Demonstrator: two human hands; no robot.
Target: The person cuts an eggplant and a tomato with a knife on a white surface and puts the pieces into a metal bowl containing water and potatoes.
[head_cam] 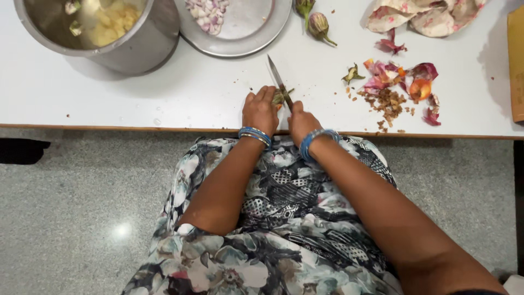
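My left hand (260, 110) presses a small greenish vegetable (280, 96) down on the white table (164, 87) near its front edge. My right hand (302, 121) grips a knife (277, 77) whose blade points away from me and rests across the vegetable. Both wrists wear blue bangles. Most of the vegetable is hidden under my fingers.
A steel pot (103, 30) with water and pale pieces stands at the back left. Beside it is a steel plate (256, 27) with chopped onion. Two small brinjals (316, 24) lie behind, onion peels (401, 82) at right, a crumpled cloth (426, 16) beyond, a brown board (516, 60) at far right.
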